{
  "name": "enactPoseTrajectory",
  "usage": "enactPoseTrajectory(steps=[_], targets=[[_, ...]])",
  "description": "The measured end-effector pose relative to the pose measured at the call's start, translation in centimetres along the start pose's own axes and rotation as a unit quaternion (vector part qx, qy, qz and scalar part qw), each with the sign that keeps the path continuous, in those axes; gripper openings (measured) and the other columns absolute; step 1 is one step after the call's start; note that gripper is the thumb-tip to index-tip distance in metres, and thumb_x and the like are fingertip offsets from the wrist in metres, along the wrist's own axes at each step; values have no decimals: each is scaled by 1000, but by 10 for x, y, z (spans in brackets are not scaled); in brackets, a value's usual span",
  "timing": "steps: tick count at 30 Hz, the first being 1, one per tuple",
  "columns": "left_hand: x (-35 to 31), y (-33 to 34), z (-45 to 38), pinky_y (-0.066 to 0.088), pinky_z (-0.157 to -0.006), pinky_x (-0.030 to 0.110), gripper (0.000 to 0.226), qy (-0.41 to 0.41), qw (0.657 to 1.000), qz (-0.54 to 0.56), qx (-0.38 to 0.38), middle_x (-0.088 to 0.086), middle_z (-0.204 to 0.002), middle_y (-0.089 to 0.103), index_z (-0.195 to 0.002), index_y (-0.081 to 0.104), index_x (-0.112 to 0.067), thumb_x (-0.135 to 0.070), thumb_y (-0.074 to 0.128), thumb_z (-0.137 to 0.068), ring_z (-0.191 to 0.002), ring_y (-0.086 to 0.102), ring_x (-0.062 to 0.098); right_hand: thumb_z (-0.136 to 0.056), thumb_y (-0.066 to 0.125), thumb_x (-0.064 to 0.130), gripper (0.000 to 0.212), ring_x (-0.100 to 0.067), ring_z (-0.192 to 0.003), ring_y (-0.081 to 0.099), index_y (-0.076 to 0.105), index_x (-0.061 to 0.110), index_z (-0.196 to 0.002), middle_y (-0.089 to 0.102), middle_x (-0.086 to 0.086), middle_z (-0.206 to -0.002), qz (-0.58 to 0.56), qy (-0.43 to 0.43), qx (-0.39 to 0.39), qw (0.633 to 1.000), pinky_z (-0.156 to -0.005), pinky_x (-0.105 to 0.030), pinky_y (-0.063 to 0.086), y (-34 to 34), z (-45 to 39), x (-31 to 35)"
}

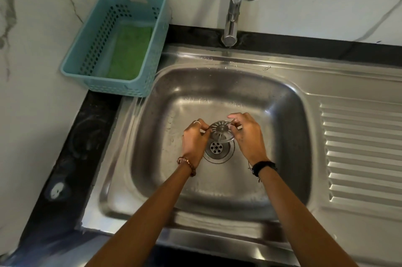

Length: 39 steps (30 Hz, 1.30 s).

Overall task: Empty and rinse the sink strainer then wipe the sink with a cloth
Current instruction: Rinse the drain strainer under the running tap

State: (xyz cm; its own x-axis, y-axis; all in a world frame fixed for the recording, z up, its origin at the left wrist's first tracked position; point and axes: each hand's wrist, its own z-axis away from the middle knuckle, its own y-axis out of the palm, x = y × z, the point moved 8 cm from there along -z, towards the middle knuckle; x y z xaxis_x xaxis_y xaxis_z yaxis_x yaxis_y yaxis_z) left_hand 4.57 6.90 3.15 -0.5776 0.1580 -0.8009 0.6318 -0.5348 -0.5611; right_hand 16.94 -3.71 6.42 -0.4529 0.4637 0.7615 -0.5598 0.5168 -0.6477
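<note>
Both hands reach into the stainless steel sink (282, 114) and share one thing between them: the round metal sink strainer (221, 131), lifted clear of the drain (217, 149) and held tilted just above and behind it. The left hand (194, 138) has its grip pinched on the strainer's left rim, thumb and forefinger closed on the edge; a ring shows on one finger and a beaded bracelet (187, 165) circles that wrist. The right hand (248, 136) has its grip closed on the strainer's right rim, with the forefinger stretched out over the top; a dark band (263, 166) sits on that wrist. The strainer's slotted face is turned toward the camera, and whether anything lies in it cannot be told.

The drain opening sits uncovered in the middle of the basin floor, its ring of small holes plain to see. Drops of water bead along the basin's far wall and rim. The chrome tap (233, 5) stands at the far edge of the sink, its spout hanging over the basin. A ribbed draining board (361, 153) runs along the sink's right side.

On the dark tabletop (71, 157), at its far left corner against the marble wall, sits a pale blue perforated basket (91, 49) holding a green cloth (128, 51) that lies flat on its bottom.
</note>
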Motion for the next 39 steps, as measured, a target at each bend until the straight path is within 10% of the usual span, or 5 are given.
enactPoseTrajectory(steps=[7, 15, 23, 35, 39], targets=[[45, 32, -13, 56, -76, 36, 8, -140, 987, -32, 68, 15, -87, 71, -76, 63, -11, -3, 59, -78, -81, 67, 30, -85, 57, 1, 10, -19, -72, 60, 60, 9, -79, 66, -8, -81, -19, 138, 40, 989, -56, -18, 45, 42, -8, -60], [62, 63, -24, 47, -72, 37, 12, -111, 967, -178, 146, 20, -101, 64, -95, 56, -1, -4, 51, -85, -92, 61, 35, -89, 46, 1, 14, -23, -81, 58, 56, 11, -91, 60, -8, -95, 81, 147, 81, 982, -70, -41, 54, 74, 0, -85], [72, 75, -25, 48, -84, 41, 57, -68, 940, -282, 178, 21, -121, 58, -142, 17, -4, -11, 44, -92, -105, 59, 36, -89, 42, 0, 16, -17, -82, 47, 47, 10, -100, 49, -4, -97, 163, 107, 86, 977, -63, -21, 41, 84, -1, -87], [27, 43, -15, 45, -59, 34, 9, 20, 984, -146, 105, 13, -78, 55, -72, 53, -3, 4, 55, -78, -70, 55, 27, -89, 52, 17, 14, -16, -68, 49, 43, 20, -80, 51, 2, -81, 107, 94, 59, 988, -53, -20, 34, 68, 6, -63], [11, 39, 2, 52, -79, 36, 20, 49, 974, -179, 132, 13, -106, 57, -104, 57, -8, -4, 56, -84, -94, 58, 27, -86, 55, 16, 15, -17, -79, 55, 47, 27, -93, 55, 3, -93, 74, 51, 76, 993, -64, -29, 52, 70, 16, -37]])
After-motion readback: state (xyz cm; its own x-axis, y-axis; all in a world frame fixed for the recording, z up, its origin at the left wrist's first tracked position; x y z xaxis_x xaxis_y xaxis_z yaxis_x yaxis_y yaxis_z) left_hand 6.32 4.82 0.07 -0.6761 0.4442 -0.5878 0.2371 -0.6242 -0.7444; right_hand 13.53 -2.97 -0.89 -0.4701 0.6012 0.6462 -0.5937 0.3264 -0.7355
